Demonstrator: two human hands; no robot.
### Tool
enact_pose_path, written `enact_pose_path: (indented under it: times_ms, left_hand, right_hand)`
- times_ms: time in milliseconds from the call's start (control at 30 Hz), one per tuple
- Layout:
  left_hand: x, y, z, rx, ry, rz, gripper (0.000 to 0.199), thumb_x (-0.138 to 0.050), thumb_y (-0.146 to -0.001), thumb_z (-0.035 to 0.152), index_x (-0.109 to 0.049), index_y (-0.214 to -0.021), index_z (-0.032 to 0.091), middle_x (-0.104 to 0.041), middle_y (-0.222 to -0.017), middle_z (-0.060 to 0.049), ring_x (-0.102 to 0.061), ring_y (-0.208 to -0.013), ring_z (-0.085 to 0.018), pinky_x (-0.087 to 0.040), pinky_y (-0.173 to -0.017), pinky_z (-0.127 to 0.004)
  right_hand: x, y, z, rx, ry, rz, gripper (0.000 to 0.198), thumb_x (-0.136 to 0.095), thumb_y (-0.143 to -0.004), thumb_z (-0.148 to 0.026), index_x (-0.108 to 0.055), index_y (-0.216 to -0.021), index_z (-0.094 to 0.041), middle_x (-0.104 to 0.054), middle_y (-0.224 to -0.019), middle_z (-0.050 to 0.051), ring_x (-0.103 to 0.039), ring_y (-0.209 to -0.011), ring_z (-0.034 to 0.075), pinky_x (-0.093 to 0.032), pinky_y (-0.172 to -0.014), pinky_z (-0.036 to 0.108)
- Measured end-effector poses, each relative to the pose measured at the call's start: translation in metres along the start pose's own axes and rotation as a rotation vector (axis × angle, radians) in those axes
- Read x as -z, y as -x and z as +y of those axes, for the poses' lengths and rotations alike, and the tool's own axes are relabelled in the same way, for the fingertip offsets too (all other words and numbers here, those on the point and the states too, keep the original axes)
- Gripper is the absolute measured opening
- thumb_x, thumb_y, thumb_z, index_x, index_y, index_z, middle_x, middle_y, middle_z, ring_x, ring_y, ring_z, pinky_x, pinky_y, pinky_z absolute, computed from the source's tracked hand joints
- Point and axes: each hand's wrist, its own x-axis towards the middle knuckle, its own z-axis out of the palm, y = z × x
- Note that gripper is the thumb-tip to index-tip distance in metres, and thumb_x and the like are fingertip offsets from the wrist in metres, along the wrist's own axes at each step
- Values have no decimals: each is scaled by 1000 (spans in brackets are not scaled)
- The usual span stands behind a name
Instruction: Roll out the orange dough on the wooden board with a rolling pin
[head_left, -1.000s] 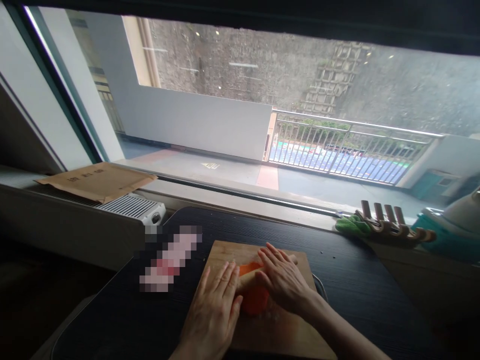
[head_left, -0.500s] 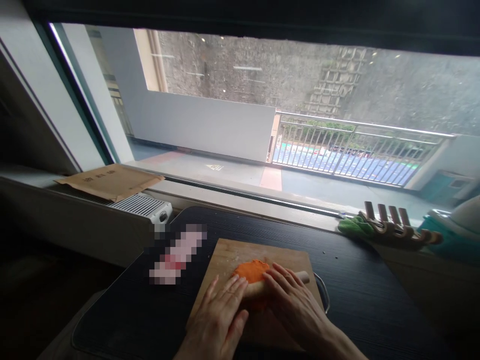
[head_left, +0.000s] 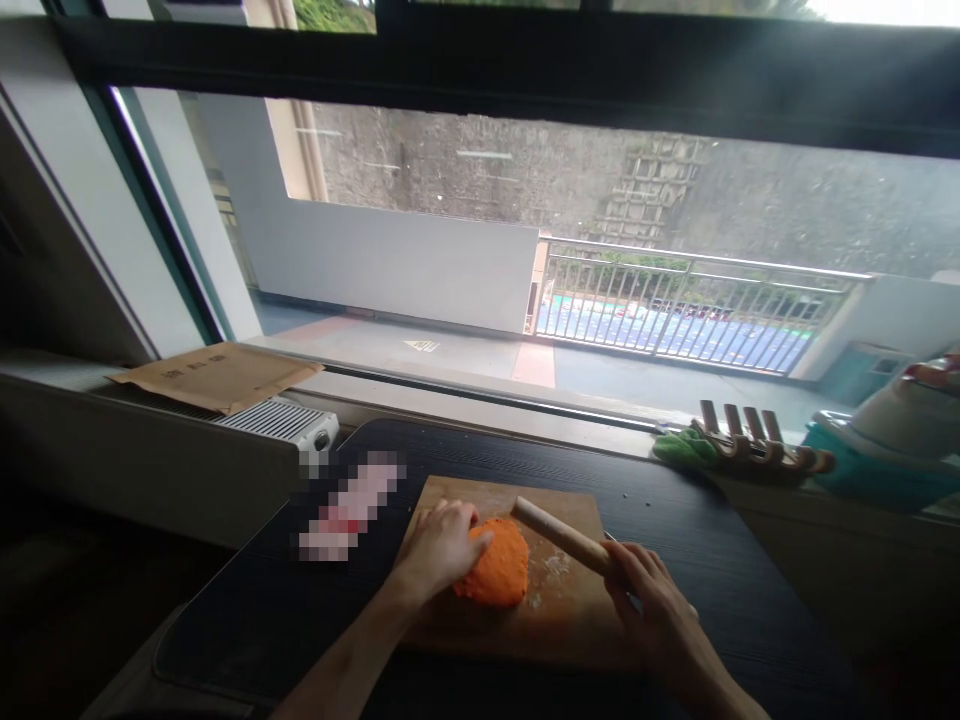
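Note:
A flattened round of orange dough (head_left: 496,568) lies on a wooden cutting board (head_left: 450,632). My left hand (head_left: 442,540) is at the dough's upper-left edge, thumb over the top and fingers curled at its far side, gripping it; the fingertips are partly hidden. Wrapped around one end of a wooden rolling pin (head_left: 559,532) is my right hand (head_left: 651,590), over the board's right side. The pin slants up and leftward, its free end above the board beyond the dough. Pale flour-like smears show on the wood right of the dough.
The board rests on a dark table (head_left: 300,620). A blurred-out pinkish item (head_left: 360,500) lies to the left. Along the window sill are a green cloth (head_left: 684,450), a wooden rack (head_left: 750,445) and a teal container (head_left: 862,460). A brown envelope (head_left: 217,375) lies far left.
Both hands were flat on the rolling pin over the dough. The right hand has carried the pin off to the right, and the left has shifted to the dough's edge. The view has tilted up.

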Motion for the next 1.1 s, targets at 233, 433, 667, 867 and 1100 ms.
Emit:
enact_pose_path:
  times_ms: [233,433,667,867,1100]
  left_hand:
    - [-1,-9,-3,16,200,-66,22,-47,-88,35,-62,-94,21,-73,-86,-2,-69,-76,-16,-49,-61,-23]
    - [8,13,-17,92,137,131,20,-51,-85,36,-61,-93,21,-70,-89,-6,-67,-78,-22,-51,-69,-33]
    - [26,39,-42,-226,-1,507,35,-40,-94,41,-62,-109,19,-68,-111,-10,-61,-109,-24,-49,-95,-39]
    - [-7,37,-57,-239,-341,324,41,-37,-94,27,-58,-128,19,-63,-130,-10,-56,-123,-27,-42,-103,-50]
    - [-9,61,-52,-475,-469,439,43,-43,-92,24,-52,-134,17,-63,-131,-8,-58,-119,-22,-22,-116,-46]
  right_hand:
    - [-3,-10,-6,24,9,5,32,-44,-88,-25,-55,-117,-29,-64,-108,5,-61,-101,22,-55,-81,35]
    - [6,-51,-18,86,-2,-170,29,-47,-90,-24,-59,-116,-26,-64,-108,6,-59,-99,22,-52,-82,33]
    - [-30,-120,-75,329,-36,-459,32,-54,-84,-14,-66,-111,-28,-67,-106,1,-57,-102,18,-44,-91,32]
    - [-74,-169,-116,127,-26,-616,32,-50,-92,-38,-63,-119,-27,-61,-122,3,-56,-111,19,-45,-92,32]
    - [-78,-99,-101,150,60,-458,38,-32,-101,-38,-54,-128,-24,-51,-139,6,-32,-138,24,-30,-110,43]
